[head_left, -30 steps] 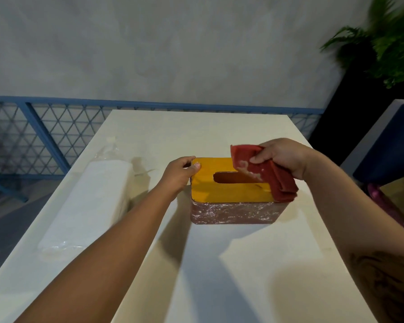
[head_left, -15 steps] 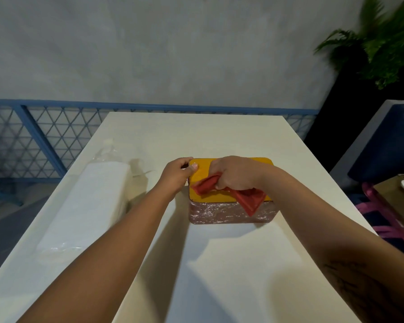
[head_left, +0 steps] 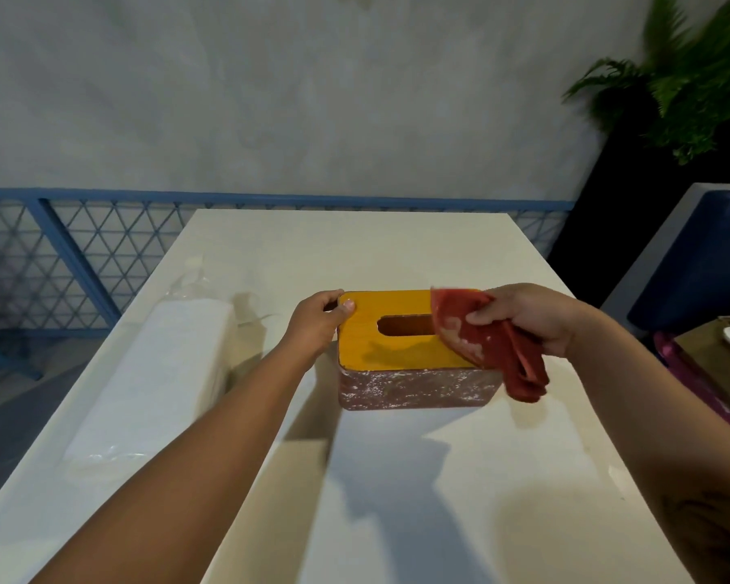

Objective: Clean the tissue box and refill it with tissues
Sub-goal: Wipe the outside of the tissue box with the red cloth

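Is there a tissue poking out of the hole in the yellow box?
No, the slot in the tissue box lid shows only dark, and the wrapped tissue pack lies on the table beside it.

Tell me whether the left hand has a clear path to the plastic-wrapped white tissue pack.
Probably yes: the left hand grips the yellow-lidded box, with only bare white tabletop between it and the tissue pack.

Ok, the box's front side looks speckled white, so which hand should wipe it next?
Right. The right hand grips the red cloth over the tissue box; the left hand is busy holding its left end.
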A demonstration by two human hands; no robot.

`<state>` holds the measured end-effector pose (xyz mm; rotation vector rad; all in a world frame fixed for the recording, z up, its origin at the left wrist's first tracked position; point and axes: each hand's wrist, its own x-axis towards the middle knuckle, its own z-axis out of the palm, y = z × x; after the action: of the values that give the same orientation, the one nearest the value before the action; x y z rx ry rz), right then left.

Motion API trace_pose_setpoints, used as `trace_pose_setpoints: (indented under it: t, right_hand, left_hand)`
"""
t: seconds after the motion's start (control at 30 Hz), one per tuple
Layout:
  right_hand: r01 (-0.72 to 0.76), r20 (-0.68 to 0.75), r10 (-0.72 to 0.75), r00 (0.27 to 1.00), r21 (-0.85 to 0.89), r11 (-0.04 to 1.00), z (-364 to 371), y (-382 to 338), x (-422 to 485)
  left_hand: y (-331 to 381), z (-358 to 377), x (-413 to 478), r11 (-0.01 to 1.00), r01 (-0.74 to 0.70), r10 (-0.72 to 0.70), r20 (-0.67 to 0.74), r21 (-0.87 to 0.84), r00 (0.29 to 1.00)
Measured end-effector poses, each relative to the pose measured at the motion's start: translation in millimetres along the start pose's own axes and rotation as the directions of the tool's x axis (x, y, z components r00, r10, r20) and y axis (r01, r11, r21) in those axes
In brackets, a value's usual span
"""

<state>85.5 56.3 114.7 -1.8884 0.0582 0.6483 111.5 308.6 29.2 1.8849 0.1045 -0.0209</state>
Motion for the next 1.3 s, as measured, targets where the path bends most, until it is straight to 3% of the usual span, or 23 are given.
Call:
trace_pose_setpoints:
  t: [0.1, 0.23, 0.63, 1.0, 1.3]
  right_hand:
    - [0.000, -0.105, 0.044, 0.993, 0.390, 0.921, -6, 13, 6]
    - [0.004, -0.152, 0.098, 0.984, 0.560, 0.829, 3, 12, 9]
    - [-0.003, -0.284, 0.109, 0.953, 0.349, 0.937, 54, -14, 38]
    - [-0.134, -0.126, 0.176, 0.976, 0.290, 0.948, 62, -26, 51]
    - [-0.119, -0.066, 0.139, 0.988, 0.247, 0.962, 51, -24, 47]
  left_hand:
    - [0, 1, -2, 1.000, 0.012, -0.012, -0.025, 0.014, 1.000]
    - [-3, 2, -9, 0.999, 0.038, -0.038, -0.028, -0.001, 0.999]
    - [-3, 4, -29, 0.994, 0.031, -0.033, -0.014, -0.103, 0.999]
    - [0, 0, -35, 0.994, 0.029, -0.027, 0.021, -0.108, 0.999]
    - [4, 1, -38, 0.994, 0.044, -0.042, 0.015, -0.102, 0.999]
